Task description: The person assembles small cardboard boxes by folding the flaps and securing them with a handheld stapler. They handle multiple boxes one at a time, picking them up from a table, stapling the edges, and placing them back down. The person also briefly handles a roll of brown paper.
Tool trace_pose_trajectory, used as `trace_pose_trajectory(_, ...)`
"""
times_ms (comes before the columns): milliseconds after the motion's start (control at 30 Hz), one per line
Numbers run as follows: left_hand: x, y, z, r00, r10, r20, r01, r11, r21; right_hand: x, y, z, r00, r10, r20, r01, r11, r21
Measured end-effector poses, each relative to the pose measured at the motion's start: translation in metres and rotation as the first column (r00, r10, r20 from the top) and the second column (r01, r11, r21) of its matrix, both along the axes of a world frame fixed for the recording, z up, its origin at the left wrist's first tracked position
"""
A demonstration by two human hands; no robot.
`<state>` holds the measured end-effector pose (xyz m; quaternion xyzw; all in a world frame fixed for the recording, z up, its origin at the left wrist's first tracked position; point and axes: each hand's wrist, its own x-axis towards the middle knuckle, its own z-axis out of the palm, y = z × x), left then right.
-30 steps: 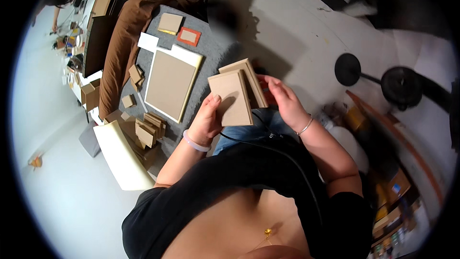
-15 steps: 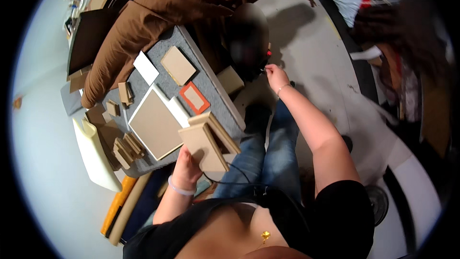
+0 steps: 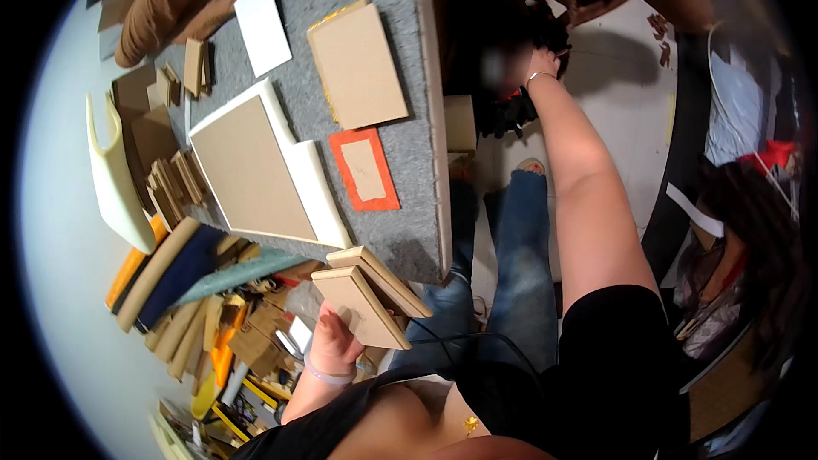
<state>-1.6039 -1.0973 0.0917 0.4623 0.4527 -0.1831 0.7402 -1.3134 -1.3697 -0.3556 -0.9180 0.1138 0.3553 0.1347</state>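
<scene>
Left hand [image 3: 334, 344] grips two beige boards [image 3: 362, 308] by the desk's [image 3: 417, 196] near right corner; right hand [image 3: 544, 63] is at a dark shape [image 3: 503, 121] past the right edge, whether clenched I cannot tell

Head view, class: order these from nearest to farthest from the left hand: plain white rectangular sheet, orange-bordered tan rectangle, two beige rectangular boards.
1. Beige boards: in the left hand.
2. Orange-bordered rectangle: on the grey tabletop.
3. White sheet: farther up the tabletop.
</scene>
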Motion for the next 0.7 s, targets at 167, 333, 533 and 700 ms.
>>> trace_pose_trajectory(167, -0.005, -0.001, 0.001, 1.000, 0.023, -0.004, -0.023, 0.999, -0.028, 0.014, -0.001, 0.011, 0.999, 0.019, -0.032, -0.020, 1.000, -0.017)
trace_pose_trajectory(333, -0.002, -0.010, 0.002, 0.993, 0.119, -0.011, -0.119, 0.988, -0.101, 0.019, -0.013, -0.009, 0.997, -0.018, -0.080, 0.030, 0.988, 0.148)
trace_pose_trajectory(533, 0.002, -0.013, 0.004, 0.998, 0.048, -0.038, -0.049, 0.999, -0.024, 0.015, -0.028, -0.032, 0.945, -0.325, -0.032, 0.323, 0.914, 0.248)
trace_pose_trajectory(700, 0.003, -0.014, 0.001, 0.997, 0.063, -0.038, -0.064, 0.998, -0.029, 0.035, -0.047, -0.040, 0.866, -0.495, 0.070, 0.405, 0.777, 0.482)
